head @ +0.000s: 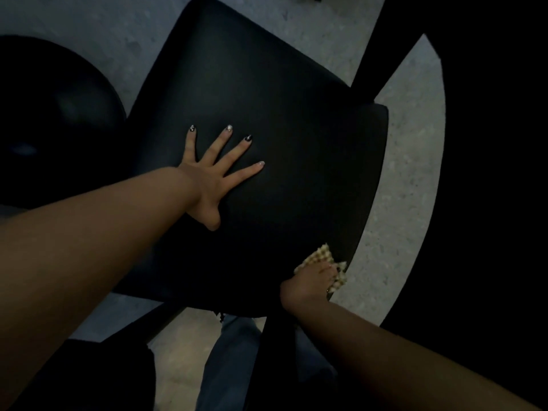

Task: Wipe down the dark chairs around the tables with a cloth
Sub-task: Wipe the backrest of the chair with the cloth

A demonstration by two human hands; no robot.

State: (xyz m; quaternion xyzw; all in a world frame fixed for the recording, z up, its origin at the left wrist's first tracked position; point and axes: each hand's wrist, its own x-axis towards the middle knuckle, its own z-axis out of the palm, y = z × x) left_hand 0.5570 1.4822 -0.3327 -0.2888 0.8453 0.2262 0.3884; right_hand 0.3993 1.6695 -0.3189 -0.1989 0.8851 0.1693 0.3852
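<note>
Head view, dim light, looking straight down.

Black, smooth-surfaced chair seat with rounded corners [267,129] fills centre of frame, tilted diagonally across it. Speckled grey floor [409,173] visible around and beneath.

Left hand [207,176]: flat on seat, left of centre, palm down, fingers straight and spread wide, thumb angled toward the near edge. Holding nothing; pressed against the upholstery. Painted nails on fingertips, some dark, some pale.

Right hand [311,281]: at near-right edge of seat, fingers curled down over a small beige-and-white checked cloth [321,256]. Cloth bunched under the fingers, corners poking out above and to the right of the hand, lying on the seat rim close to the corner. Exact extent of contact between cloth and seat side not resolvable.

Second dark rounded seat [59,114] at far left, just beside the first, partly cut by frame edge. Large black curved surface [489,143] along right side; whether desk top or other furniture, cannot tell. Thin dark bar [376,43] running from upper right down to the seat's far-right corner.

Blue denim trouser legs [225,360] below the seat's near edge, between dark chair frame members.
</note>
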